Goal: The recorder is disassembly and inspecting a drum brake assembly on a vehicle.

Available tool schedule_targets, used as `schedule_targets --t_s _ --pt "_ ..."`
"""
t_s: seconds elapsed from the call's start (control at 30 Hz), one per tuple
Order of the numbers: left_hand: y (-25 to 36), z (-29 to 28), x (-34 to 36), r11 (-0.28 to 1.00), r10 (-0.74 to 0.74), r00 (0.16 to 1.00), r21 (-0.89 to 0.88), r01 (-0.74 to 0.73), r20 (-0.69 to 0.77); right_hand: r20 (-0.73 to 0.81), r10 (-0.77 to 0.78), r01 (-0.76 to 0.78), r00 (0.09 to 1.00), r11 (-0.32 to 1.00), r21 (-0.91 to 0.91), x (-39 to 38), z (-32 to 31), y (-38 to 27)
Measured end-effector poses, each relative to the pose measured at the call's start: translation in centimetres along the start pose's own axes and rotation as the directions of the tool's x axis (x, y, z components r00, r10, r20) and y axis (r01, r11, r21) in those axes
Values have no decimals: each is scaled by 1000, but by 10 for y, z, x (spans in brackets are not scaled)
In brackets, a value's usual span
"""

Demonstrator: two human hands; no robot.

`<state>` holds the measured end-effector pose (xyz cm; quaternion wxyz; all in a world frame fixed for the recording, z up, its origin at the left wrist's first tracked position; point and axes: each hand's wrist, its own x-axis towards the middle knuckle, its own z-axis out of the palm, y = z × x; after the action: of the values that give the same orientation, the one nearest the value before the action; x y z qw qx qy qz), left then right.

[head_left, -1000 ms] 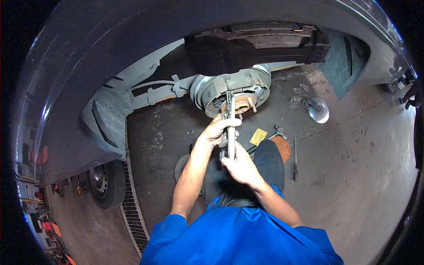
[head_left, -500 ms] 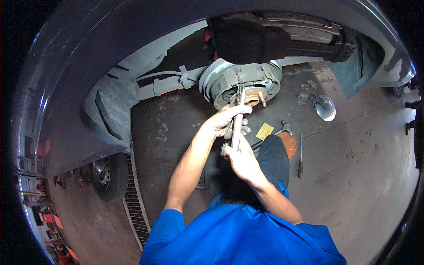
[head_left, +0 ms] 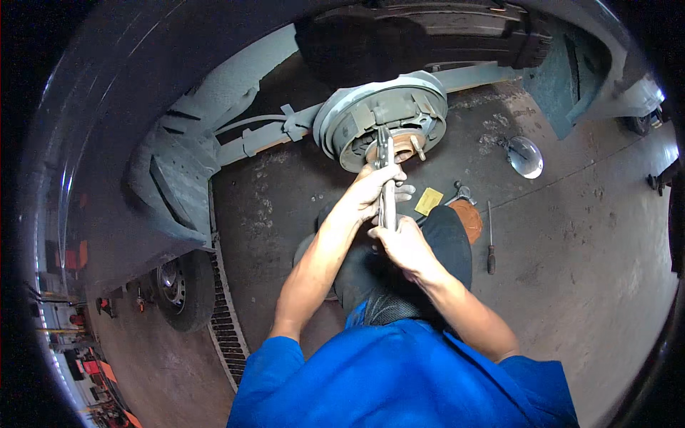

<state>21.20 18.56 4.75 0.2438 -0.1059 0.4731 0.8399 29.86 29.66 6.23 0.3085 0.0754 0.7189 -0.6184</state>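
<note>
Both my hands grip a pair of long metal pliers (head_left: 389,203), whose jaws point away from me into an exposed drum brake (head_left: 389,114). Closed round the pliers nearer the jaws is my left hand (head_left: 377,187). My right hand (head_left: 405,245) wraps the handle end, closer to my body. The jaws reach the brake shoe area just above the rusty hub (head_left: 399,146), which has a wheel stud (head_left: 418,148) sticking out. Whether the jaws pinch a part in there is too small to tell.
Around the brake curves the dark car body (head_left: 107,157). On the floor lie a screwdriver (head_left: 491,250), a yellow card (head_left: 429,201), a metal tool (head_left: 462,192) by an orange-brown round piece (head_left: 467,220) and a shiny round lamp or dish (head_left: 525,158). A wheel (head_left: 184,289) lies left, beside a floor grate (head_left: 227,328).
The view has shifted slightly, so the brake sits a little higher and farther left. My hands keep hold of the pliers, which now stand more upright in the picture.
</note>
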Motion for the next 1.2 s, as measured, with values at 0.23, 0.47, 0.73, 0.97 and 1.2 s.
schedule_targets --t_s 0.23,0.47,0.73,0.97,1.2 --pt "4 4 -13 997 65 996 33 -67 64 -16 -146 137 989 877 461 -21 -9 -9" --pt "0 3 -38 988 149 980 12 -152 130 390 -259 -230 884 485 844 -19 -24 -3" --pt "46 5 -44 944 -56 980 330 -9 189 407 -627 -390 665 174 904 3 12 4" --pt "84 30 -35 784 -263 964 592 187 44 425 -721 -516 548 109 850 29 27 -2" --pt "99 59 -44 653 -196 970 719 240 -146 239 -912 -663 334 -47 747 36 36 -6"
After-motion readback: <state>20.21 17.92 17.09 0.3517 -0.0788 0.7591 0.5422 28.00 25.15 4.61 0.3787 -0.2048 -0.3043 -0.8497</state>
